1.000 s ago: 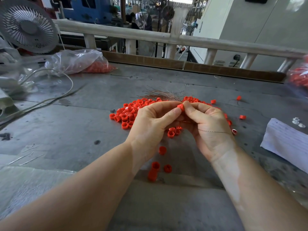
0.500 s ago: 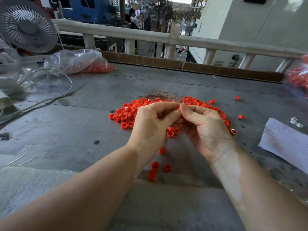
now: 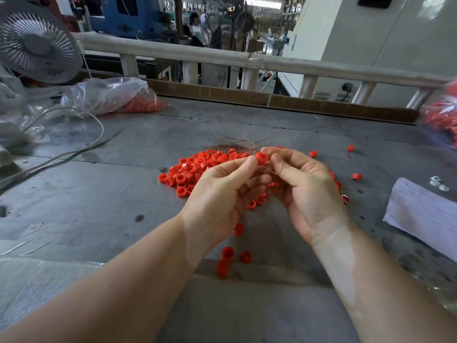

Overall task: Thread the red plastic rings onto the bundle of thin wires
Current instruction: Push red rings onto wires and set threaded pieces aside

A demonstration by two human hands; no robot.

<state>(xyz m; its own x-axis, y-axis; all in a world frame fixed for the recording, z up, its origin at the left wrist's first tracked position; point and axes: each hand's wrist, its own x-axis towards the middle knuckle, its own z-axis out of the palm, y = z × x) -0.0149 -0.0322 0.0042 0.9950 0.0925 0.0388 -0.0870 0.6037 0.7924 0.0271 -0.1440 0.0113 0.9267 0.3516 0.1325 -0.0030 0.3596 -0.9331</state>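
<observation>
While the loose red rings (image 3: 195, 169) lie heaped just beyond the left hand (image 3: 222, 194), within easy reach for the next pick, that hand curls its fingers and steadies one ring (image 3: 261, 158) with thumb and forefinger at the point where both hands meet. Held there at the fingertips, the ring sits with its bore turned toward the wire, which suits feeding a strand through. Behind the fingertips the bundle of thin wires (image 3: 232, 144) fans out over the table (image 3: 99, 194), apparently laid flat so single strands can be drawn off. On the other side, the right hand (image 3: 306, 191) pinches a fine wire (image 3: 278, 170) that loops across its fingers; whether its end has already entered the ring is hard to tell. Further right of that hand, a few stray rings (image 3: 356, 176) and a paper sheet (image 3: 425, 209) rest apart.
</observation>
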